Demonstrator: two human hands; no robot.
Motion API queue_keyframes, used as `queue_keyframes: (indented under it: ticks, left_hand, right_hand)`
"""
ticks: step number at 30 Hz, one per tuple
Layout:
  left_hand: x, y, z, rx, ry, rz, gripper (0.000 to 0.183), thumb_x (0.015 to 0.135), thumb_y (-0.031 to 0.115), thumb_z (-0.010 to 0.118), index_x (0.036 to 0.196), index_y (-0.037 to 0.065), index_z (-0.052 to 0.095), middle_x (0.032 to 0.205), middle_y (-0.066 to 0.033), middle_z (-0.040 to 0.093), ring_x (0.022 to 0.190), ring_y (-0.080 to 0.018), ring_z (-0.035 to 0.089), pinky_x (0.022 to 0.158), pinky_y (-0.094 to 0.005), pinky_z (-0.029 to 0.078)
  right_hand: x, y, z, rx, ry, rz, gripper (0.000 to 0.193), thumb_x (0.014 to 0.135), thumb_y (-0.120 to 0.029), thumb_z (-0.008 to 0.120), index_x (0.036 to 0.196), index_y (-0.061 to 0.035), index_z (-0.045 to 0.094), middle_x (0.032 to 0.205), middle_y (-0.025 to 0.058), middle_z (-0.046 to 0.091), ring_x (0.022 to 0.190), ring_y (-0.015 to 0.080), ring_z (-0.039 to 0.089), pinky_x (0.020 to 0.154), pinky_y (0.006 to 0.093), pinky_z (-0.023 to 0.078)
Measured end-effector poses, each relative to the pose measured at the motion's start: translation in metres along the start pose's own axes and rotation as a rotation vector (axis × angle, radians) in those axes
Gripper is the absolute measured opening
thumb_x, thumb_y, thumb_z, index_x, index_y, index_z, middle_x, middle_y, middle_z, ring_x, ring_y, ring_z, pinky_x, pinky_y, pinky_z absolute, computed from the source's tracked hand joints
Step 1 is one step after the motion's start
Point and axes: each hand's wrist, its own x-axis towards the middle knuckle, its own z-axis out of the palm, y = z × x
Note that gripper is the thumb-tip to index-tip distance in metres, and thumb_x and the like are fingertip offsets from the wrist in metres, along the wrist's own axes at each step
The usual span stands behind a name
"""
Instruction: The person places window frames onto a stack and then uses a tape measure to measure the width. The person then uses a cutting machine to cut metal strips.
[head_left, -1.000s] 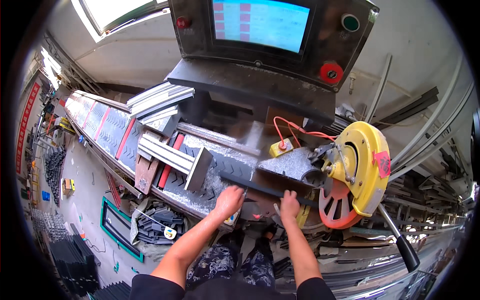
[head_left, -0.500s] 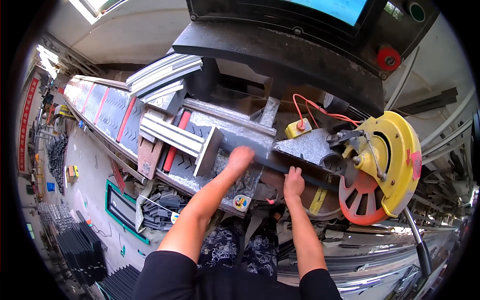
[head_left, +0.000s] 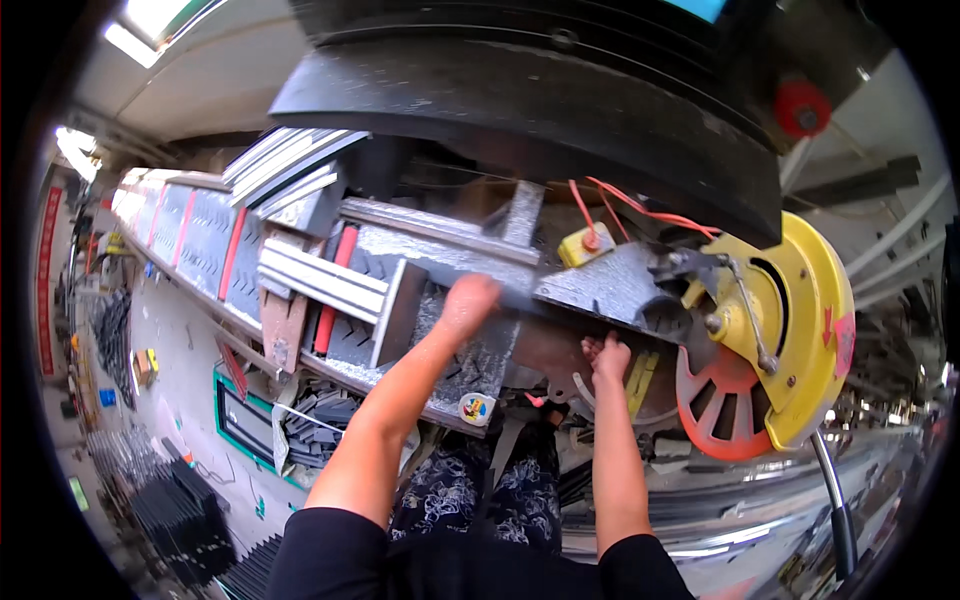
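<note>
My left hand [head_left: 470, 303] is closed over the left end of a dark metal bar [head_left: 517, 301] on the saw's bed, its fingertips blurred. The bar slants rightward along the grey metal plate [head_left: 595, 293] toward the saw. Just below that line is my right hand [head_left: 608, 358], palm turned up and fingers curled; whatever they hold, if anything, is hidden. Right of it stands the cut-off saw, with a yellow guard [head_left: 800, 310] and an orange-red slotted lower guard [head_left: 728, 400].
A roller conveyor [head_left: 200, 235] stretches to the left, with pale profiles [head_left: 325, 278] lying across it. Above the bed juts a black machine housing [head_left: 520, 95]. A yellow switch box [head_left: 585, 244] with red cable sits behind the plate. Dark offcuts [head_left: 325, 415] are heaped below.
My right hand has dropped a little from the bar and rotated palm up. My left hand has shifted slightly left and up in view. The whole view has tilted somewhat.
</note>
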Motion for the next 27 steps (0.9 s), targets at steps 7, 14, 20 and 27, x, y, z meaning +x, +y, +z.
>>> queue_keyframes:
  ticks: [7,14,20,27]
  left_hand:
    - [0.013,0.058,0.008,-0.11,0.017,0.054,0.039,0.071,0.021,0.073,0.104,0.004,0.063,0.096,-0.0112,0.06,0.099,-0.0317,0.056,0.089,-0.0425,0.043]
    - [0.018,0.063,0.012,-0.125,0.028,-0.045,0.035,0.068,0.023,0.075,0.097,0.007,0.065,0.09,-0.0103,0.061,0.091,-0.0322,0.058,0.08,-0.0426,0.044]
    - [0.017,0.06,0.021,-0.083,0.017,-0.079,0.027,0.065,0.026,0.076,0.084,0.009,0.066,0.085,-0.0077,0.06,0.091,-0.0284,0.058,0.078,-0.0417,0.043]
    - [0.015,0.058,0.031,0.04,-0.01,-0.085,0.032,0.067,0.036,0.076,0.084,0.011,0.068,0.086,-0.0084,0.063,0.091,-0.0266,0.06,0.077,-0.0413,0.045]
  right_hand:
    - [-0.001,-0.003,0.007,-0.077,0.113,0.01,0.034,0.102,-0.028,0.042,0.096,0.0047,0.046,0.072,0.0184,0.065,0.052,0.0232,0.065,0.041,0.0289,0.049]
    - [-0.056,-0.037,0.022,-0.265,-0.021,-0.007,0.025,0.098,-0.019,0.049,0.091,0.0047,0.051,0.073,0.0147,0.064,0.056,0.0187,0.063,0.047,0.0286,0.05]
    - [-0.309,-0.186,-0.041,-0.795,-0.353,-0.796,0.016,0.092,-0.011,0.061,0.099,0.0032,0.063,0.08,0.0081,0.065,0.063,0.0105,0.059,0.054,0.0231,0.048]
    - [-0.466,-0.363,-0.083,-1.386,0.368,-1.412,0.038,0.081,-0.018,0.066,0.112,0.002,0.057,0.099,0.0162,0.061,0.089,0.0273,0.06,0.084,0.0353,0.047]
